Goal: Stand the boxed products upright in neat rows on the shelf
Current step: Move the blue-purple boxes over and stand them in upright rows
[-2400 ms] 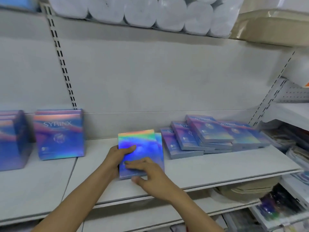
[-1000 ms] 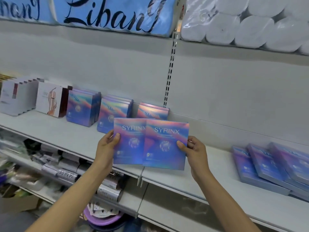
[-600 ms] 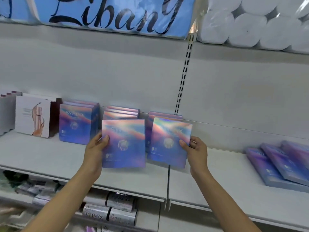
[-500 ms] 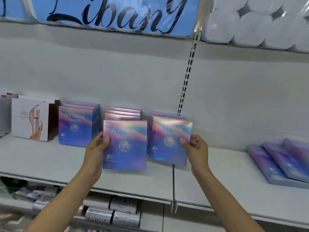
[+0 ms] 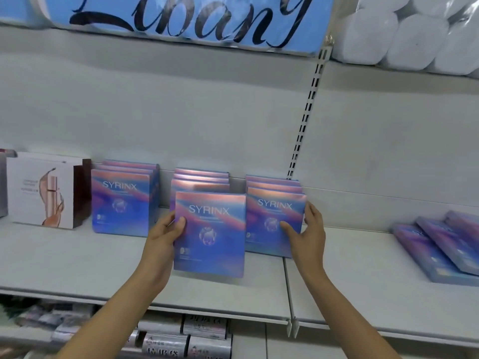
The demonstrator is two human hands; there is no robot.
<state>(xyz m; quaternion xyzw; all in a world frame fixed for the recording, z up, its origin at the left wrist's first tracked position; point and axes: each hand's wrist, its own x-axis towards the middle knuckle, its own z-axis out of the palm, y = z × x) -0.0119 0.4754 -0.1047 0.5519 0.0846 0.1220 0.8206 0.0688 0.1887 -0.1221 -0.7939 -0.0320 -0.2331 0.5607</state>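
While I stand two Syrinx boxes at the front of their rows, each hand holds one by its outer side edge.

My left hand [image 5: 166,235] pinches the middle box [image 5: 210,235], thumb on its face, fingers behind; my right hand [image 5: 307,235] holds the right box [image 5: 272,218] the same way, against its row near the shelf [image 5: 77,265] back edge. They seem light, stiff, thin and glossy, likely slippery and tippy; I'd grip the side edges. More boxes [image 5: 440,244] lie flat toward the shelf's right end.
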